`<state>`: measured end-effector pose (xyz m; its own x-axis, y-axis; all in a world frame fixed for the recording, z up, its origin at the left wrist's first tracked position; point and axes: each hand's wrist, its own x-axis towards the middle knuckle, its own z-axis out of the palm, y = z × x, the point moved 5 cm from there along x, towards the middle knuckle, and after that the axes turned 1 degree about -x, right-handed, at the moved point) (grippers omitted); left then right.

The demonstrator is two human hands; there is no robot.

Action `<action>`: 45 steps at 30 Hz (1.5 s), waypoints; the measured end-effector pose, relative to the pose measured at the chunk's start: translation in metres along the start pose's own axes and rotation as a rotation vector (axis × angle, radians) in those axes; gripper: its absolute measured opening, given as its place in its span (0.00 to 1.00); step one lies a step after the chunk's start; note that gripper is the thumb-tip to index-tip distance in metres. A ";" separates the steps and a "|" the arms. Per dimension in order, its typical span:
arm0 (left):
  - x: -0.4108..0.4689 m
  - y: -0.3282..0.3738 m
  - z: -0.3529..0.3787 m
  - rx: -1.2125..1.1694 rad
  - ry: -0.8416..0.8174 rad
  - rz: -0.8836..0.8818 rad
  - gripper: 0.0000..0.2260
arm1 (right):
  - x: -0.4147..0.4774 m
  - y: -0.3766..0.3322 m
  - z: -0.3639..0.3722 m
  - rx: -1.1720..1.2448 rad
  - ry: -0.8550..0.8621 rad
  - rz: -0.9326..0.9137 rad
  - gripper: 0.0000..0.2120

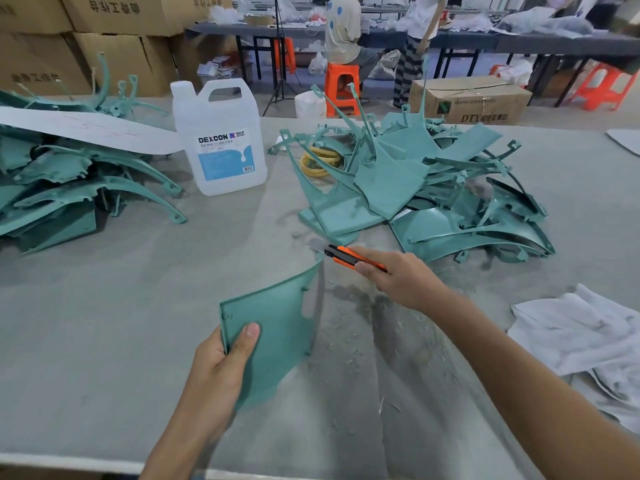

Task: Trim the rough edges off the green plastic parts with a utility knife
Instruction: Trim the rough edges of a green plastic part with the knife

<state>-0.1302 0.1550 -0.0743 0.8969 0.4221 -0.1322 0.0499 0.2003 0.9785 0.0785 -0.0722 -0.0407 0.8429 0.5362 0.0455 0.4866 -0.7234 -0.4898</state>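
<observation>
Two bare arms (485,344) are showing, each one visible from the hand back along the forearm. The left hand (221,362) and the right hand (398,278) are appearing bare too, uncovered to the fingertips, and the left thumb (247,336) is showing a short, trimmed nail. The right forearm (540,382) is showing more of its length than the left forearm (180,441).

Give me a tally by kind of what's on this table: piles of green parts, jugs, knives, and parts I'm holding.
Piles: 2, the left pile and the right pile
Jugs: 1, the jug
Knives: 1, the knife in the right hand
Held parts: 1, the part in the left hand
Total: 5
</observation>
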 end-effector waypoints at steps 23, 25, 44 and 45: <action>-0.015 0.033 -0.005 0.334 0.085 0.235 0.11 | -0.015 -0.032 -0.036 0.014 0.166 -0.033 0.20; -0.017 0.048 -0.001 0.596 0.062 0.382 0.09 | -0.043 -0.048 -0.040 0.072 0.170 -0.089 0.20; -0.031 0.044 0.025 1.046 -0.063 0.462 0.17 | -0.150 -0.085 -0.020 0.107 0.043 -0.263 0.21; -0.031 0.043 0.024 1.045 -0.061 0.468 0.17 | -0.148 -0.085 -0.019 0.093 0.039 -0.263 0.21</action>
<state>-0.1456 0.1290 -0.0239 0.9421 0.2126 0.2592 0.0211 -0.8093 0.5871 -0.0835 -0.0984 0.0108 0.6998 0.6814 0.2143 0.6679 -0.5179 -0.5346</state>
